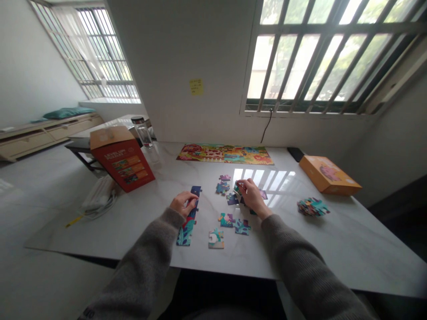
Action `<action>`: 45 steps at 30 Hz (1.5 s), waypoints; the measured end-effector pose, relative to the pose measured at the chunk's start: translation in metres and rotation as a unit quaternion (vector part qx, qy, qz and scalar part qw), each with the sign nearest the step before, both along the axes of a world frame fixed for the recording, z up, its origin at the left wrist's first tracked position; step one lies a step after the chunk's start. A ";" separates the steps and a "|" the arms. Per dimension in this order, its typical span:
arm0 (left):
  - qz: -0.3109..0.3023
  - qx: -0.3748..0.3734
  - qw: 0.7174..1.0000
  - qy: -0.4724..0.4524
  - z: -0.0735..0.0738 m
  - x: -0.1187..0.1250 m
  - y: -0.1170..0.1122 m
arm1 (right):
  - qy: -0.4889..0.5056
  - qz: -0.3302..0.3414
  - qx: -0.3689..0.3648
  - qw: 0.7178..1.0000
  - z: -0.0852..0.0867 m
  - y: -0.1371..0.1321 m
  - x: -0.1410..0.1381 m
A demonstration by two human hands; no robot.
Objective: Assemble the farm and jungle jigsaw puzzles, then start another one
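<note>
My left hand [183,202] rests with curled fingers on a joined strip of puzzle pieces [188,221] that runs toward me on the white table [140,213]. My right hand [252,195] is closed over a small bunch of puzzle pieces [239,188] near the table's middle. Loose pieces [223,184] lie just left of that hand. Three more loose pieces [230,225] lie between my forearms. A finished colourful puzzle [225,154] lies flat at the far edge by the wall.
A red-orange puzzle box [122,158] stands at the left with a clear bottle [143,132] behind it. An orange box [328,175] and a heap of pieces [312,206] are at the right. White cable [98,198] lies at the left edge.
</note>
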State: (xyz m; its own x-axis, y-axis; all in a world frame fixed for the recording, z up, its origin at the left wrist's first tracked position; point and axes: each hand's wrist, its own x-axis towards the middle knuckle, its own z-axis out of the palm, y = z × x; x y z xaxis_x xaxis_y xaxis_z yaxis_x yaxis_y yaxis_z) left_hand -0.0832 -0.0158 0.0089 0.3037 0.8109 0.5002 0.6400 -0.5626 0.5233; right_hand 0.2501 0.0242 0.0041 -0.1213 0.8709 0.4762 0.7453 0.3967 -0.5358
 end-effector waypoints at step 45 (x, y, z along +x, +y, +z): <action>-0.016 -0.016 0.999 0.024 0.002 0.002 -0.002 | -0.176 -0.058 -0.014 0.983 -0.004 0.010 0.013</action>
